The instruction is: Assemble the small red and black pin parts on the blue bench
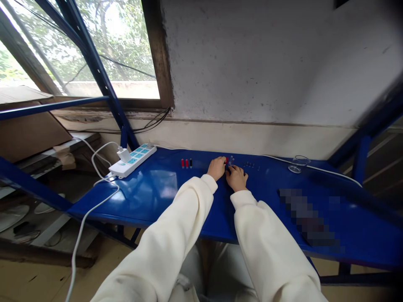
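Note:
Both hands are close together over the blue table (157,188), near its back edge. My left hand (216,168) has its fingers bent together at a small red cylinder (226,160), seen just past the fingertips. My right hand (237,178) is curled, with thumb and fingertips near the left hand; what they hold, if anything, is hidden. Just beyond the fingertips stand small clear pieces (231,160). To the left, two small red cylinders (184,163) and a black one (190,163) stand in a row. Several tiny dark pieces (248,165) lie to the right.
A white power strip (134,161) with a plugged-in adapter and trailing white cable (82,228) lies at the left. Toward the right are a clear round container (300,161) and a blurred dark object (308,218). Blue frame posts (360,163) flank the table; a wall closes its back.

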Motion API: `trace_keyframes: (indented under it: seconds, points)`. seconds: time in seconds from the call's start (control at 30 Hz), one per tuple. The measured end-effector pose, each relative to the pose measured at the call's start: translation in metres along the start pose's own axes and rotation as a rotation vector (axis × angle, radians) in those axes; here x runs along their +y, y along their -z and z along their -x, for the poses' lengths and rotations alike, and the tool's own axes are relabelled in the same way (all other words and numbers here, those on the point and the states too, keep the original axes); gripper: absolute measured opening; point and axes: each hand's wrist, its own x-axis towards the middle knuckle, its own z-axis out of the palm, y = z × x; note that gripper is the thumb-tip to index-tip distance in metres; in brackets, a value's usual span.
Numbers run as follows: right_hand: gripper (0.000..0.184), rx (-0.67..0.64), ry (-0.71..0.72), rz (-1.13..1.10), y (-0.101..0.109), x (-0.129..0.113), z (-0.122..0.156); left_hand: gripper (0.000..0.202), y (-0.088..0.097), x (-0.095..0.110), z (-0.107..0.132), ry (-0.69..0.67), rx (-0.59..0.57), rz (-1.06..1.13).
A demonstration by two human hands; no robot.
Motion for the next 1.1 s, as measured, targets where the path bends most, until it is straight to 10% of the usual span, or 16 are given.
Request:
trace_keyframes:
  seconds: [0.53,0.87,1.1]
  points:
    - [0.038,-0.03,0.01,-0.059,-0.004,0.003,-0.003,0.015,0.035,-0.02,0.061,0.273,0.415,0.568]
    - [0.021,0.292,0.308,-0.435,0.017,-0.016,0.009,0.015,0.03,-0.03,0.062,0.395,0.444,0.74]
    - [0.028,0.329,0.153,-0.752,0.025,-0.024,0.015,0.018,0.029,-0.033,0.063,0.43,0.403,0.782]
